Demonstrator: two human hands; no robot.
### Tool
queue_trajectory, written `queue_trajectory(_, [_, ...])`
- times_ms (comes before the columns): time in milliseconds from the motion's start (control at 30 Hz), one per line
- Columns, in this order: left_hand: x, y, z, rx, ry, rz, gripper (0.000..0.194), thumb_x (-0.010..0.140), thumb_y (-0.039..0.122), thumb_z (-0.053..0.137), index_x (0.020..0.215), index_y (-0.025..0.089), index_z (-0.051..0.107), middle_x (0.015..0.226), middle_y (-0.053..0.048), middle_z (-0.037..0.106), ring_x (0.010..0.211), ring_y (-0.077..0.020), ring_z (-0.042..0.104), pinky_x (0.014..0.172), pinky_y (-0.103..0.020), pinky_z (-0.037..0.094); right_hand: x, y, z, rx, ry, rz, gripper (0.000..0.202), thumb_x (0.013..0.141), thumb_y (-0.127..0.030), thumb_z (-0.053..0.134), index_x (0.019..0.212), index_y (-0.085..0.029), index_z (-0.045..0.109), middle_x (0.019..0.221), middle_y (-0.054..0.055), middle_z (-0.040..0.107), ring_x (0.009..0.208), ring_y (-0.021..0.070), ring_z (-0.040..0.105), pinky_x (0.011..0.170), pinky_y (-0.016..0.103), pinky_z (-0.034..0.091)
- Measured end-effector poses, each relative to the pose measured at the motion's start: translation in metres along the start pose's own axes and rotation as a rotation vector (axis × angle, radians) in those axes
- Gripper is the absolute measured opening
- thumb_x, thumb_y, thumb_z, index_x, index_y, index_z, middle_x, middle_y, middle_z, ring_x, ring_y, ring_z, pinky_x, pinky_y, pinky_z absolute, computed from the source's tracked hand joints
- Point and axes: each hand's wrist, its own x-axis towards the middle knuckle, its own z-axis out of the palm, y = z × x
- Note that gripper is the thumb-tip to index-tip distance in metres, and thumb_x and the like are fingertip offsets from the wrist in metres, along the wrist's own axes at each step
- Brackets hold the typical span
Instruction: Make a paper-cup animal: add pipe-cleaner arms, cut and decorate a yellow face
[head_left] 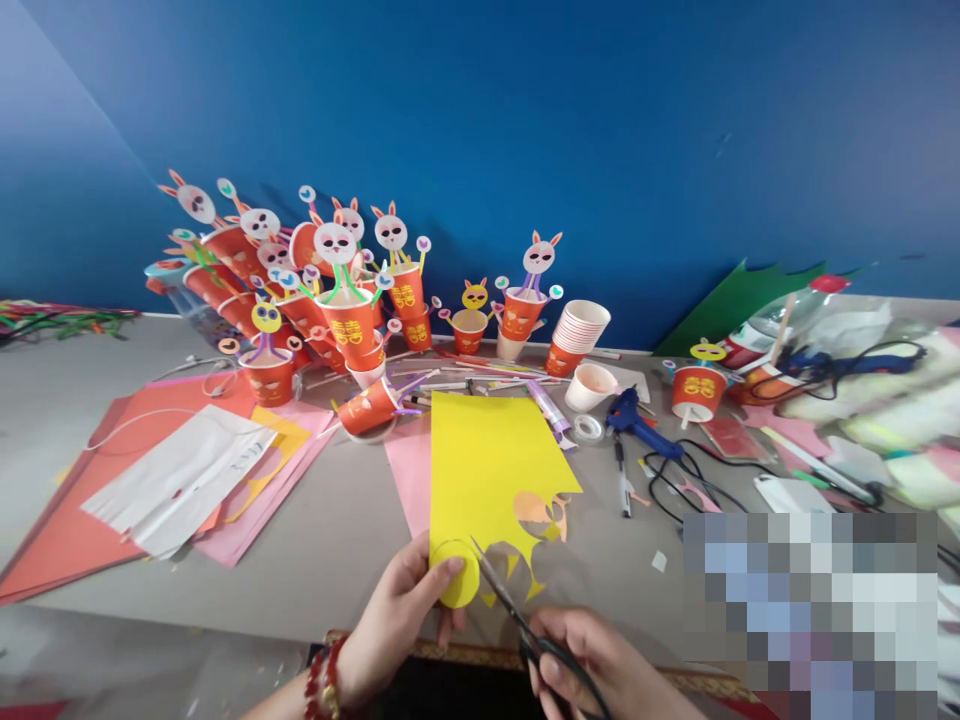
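My left hand (409, 590), with a red bead bracelet at the wrist, pinches the lower left corner of a yellow paper sheet (487, 450). Under the thumb is a round yellow piece (466, 580), an outline showing along its upper side; whether it is still joined to the sheet I cannot tell. Black-handled scissors (504, 590) are gripped in my right hand (581, 655), fingers in the loops, the blades pointing up and left beside the round piece. Rounded cutouts run along the sheet's lower right edge. Pink paper (411, 470) lies partly beneath it.
Red paper cups (349, 335) with rabbit faces crowd the back left, near stacked white cups (581, 325). A blue glue gun (641, 425) and its cable lie right of the sheet. Red paper (67, 510) and a white bag (180, 480) are at left.
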Motion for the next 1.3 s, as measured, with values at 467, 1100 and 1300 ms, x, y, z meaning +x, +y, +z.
queue_trajectory(467, [-0.003, 0.016, -0.008, 0.082, -0.239, -0.043, 0.041, 0.089, 0.054, 0.061, 0.09, 0.013, 0.059, 0.057, -0.001, 0.062, 0.038, -0.0053, 0.05, 0.037, -0.013, 0.039, -0.011, -0.027, 0.0, -0.107, 0.045, 0.065, 0.062, 0.08, -0.077, 0.056, 0.093, -0.016, 0.051, 0.07, 0.001, 0.067, 0.033, -0.0011, 0.038, 0.031, 0.01, 0.025])
queue_trajectory(1100, [-0.002, 0.027, -0.002, 0.018, -0.248, -0.065, 0.044, 0.084, 0.055, 0.067, 0.091, 0.012, 0.062, 0.057, -0.001, 0.062, 0.039, -0.006, 0.052, 0.036, -0.013, 0.04, 0.003, -0.027, 0.004, 0.01, 0.118, 0.048, 0.073, 0.055, -0.084, 0.069, 0.075, -0.016, 0.05, 0.052, -0.003, 0.061, 0.027, -0.0008, 0.034, 0.025, 0.01, 0.028])
queue_trajectory(1300, [-0.003, 0.028, -0.002, 0.021, -0.243, -0.076, 0.042, 0.085, 0.053, 0.066, 0.091, 0.012, 0.061, 0.056, 0.0, 0.061, 0.039, -0.0055, 0.051, 0.035, -0.011, 0.039, 0.004, -0.023, 0.003, 0.005, 0.102, 0.022, 0.074, 0.056, -0.086, 0.066, 0.076, -0.017, 0.049, 0.051, -0.005, 0.059, 0.027, -0.0008, 0.033, 0.026, 0.01, 0.028])
